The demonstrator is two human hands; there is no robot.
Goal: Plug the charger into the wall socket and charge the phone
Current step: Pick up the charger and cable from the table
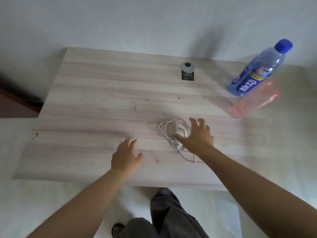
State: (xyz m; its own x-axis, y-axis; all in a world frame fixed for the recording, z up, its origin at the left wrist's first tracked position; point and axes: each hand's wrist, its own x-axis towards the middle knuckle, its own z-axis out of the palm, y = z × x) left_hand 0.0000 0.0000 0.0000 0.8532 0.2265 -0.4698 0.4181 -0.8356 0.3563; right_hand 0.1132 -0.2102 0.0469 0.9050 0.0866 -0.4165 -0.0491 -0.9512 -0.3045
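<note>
A white charger with its coiled white cable [171, 131] lies on the pale wooden table [96, 93], right of the middle. My right hand [195, 134] hovers over the coil with fingers spread, covering its right side and holding nothing. My left hand [126, 156] is open above the table, to the left of the cable and apart from it. One cable end [194, 160] trails toward the table's front edge. No phone or wall socket is in view.
A blue drink bottle [257, 69] stands at the table's far right, a blurred pink one [255, 100] beside it. A round cable grommet [187, 66] with a black label sits near the back edge. My legs show below the front edge.
</note>
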